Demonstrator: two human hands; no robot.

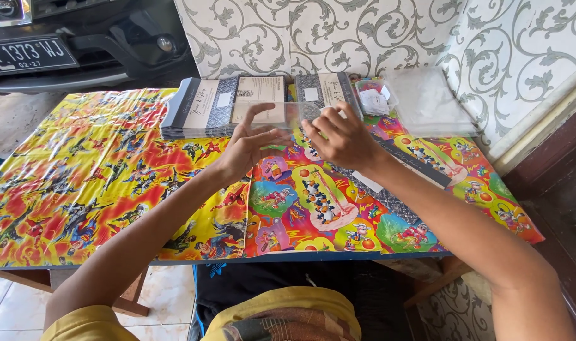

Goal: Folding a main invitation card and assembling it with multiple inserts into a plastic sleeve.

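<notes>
Both hands meet above the middle of a table covered in bright cartoon-print plastic [79, 183]. They hold a clear plastic sleeve [281, 115] between them. My left hand [247, 148] has its fingers spread and touches the sleeve's left end. My right hand [338, 139] pinches the sleeve's right end. Behind the hands lie stacks of grey and white printed cards [206, 107], a cream card [260, 93] and another stack of cards [326, 88]. One dark patterned card [420, 165] lies flat under my right forearm.
A pile of clear plastic sleeves [427, 104] and a small clear box [373, 98] sit at the back right by a scroll-patterned wall [338, 35]. A dark car's bumper [79, 44] stands beyond the table's far left edge. Tiled floor [168, 297] shows below the table.
</notes>
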